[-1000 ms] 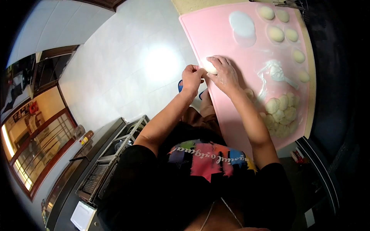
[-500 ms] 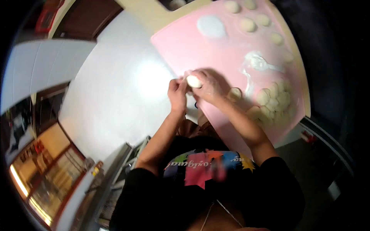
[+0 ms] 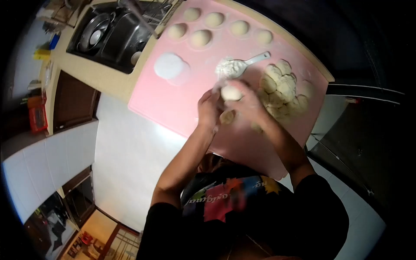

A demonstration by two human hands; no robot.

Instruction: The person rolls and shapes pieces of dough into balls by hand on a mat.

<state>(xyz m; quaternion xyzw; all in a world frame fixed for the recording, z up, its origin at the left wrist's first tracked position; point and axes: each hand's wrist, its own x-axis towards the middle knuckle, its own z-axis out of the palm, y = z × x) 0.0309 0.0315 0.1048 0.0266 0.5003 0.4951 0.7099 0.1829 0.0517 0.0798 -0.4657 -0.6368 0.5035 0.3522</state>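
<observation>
A smooth, pale dough ball (image 3: 231,93) is cupped between my two hands over the pink mat (image 3: 149,97). My right hand (image 3: 250,102) curls around its right side. From the left, my left hand (image 3: 209,109) closes in against the ball, its fingertips partly hidden. Just below the ball, a small cut dough piece (image 3: 227,116) lies on the mat. Beyond my fingers sits a heap of white flour (image 3: 229,68) with a white spoon (image 3: 258,58) in it. To the right of my right hand, several floured dough pieces (image 3: 284,86) are piled together.
Several rounded dough balls (image 3: 214,19) stand spaced out along the mat's far side. A white round patch (image 3: 169,66) lies at the mat's left. A sink (image 3: 123,39) with a metal bowl (image 3: 95,32) is set into the counter (image 3: 97,71) at the far left.
The camera view has swung, bringing the sink into sight. My hands have gone from the mat's edge to over the mat, near the flour, still with the dough ball between them.
</observation>
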